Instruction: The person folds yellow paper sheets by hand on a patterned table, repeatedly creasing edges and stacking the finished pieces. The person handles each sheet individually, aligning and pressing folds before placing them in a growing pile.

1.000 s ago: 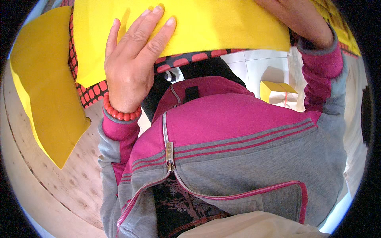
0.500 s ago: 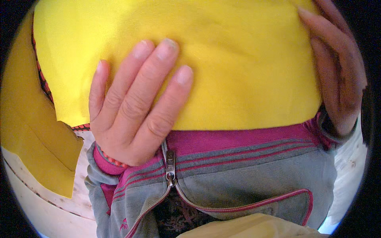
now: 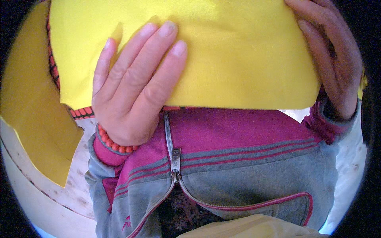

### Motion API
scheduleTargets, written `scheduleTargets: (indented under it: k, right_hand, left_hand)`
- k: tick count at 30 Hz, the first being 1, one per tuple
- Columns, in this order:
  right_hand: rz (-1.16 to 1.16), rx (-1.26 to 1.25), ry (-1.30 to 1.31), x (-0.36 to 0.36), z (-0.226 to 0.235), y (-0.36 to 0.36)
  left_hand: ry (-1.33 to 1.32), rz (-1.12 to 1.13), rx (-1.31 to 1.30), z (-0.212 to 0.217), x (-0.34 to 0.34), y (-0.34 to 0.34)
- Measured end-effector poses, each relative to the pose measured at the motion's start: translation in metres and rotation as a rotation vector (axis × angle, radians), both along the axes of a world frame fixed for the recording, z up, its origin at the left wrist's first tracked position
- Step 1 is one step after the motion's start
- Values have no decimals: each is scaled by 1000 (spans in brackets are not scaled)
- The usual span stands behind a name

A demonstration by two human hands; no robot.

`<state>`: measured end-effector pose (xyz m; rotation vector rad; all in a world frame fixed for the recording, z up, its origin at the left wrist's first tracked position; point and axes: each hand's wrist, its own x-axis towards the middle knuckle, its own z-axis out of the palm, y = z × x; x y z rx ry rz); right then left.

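Observation:
A smooth yellow cloth (image 3: 238,67) spreads across the upper view, its near edge hanging over the front of my jacket. My left hand (image 3: 133,85) lies on its lower left part with the fingers stretched out and spread, the thumb hidden. Round that wrist is a red beaded bracelet (image 3: 115,142). At the cloth's right edge, my right hand (image 3: 337,59) has bent fingers that seem to grip the edge; part of that hand is in shadow or cut off. A red-and-black patterned layer (image 3: 81,113) peeks out from under the cloth.
Another yellow piece (image 3: 35,107) hangs to the left over a pale, speckled surface (image 3: 77,174). My grey and magenta jacket (image 3: 246,166), with its zipper (image 3: 175,162) partly undone, fills the lower middle. A pale beige fold (image 3: 258,228) shows at the bottom.
The yellow cloth's near edge has moved up and away from me, and my left hand has moved up with it. More of the jacket and the red-and-black layer shows.

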<state>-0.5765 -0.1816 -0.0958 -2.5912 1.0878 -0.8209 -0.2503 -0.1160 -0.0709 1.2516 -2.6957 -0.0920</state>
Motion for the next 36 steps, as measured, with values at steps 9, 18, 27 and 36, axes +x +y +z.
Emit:
scheduleTargets:
  k: [9, 18, 27, 36]
  right_hand:
    - [36, 54, 41, 13, 13, -21]
    - [42, 112, 70, -13, 32, -57]
    - [92, 136, -62, -14, 27, -59]
    - [27, 130, -111, -9, 52, -40]
  left_hand:
    - [299, -26, -104, -17, 20, -4]
    - [362, -96, -217, -16, -9, -56]
    - [381, -139, -319, -24, -9, -59]
    - [488, -148, -271, -31, 2, -60]
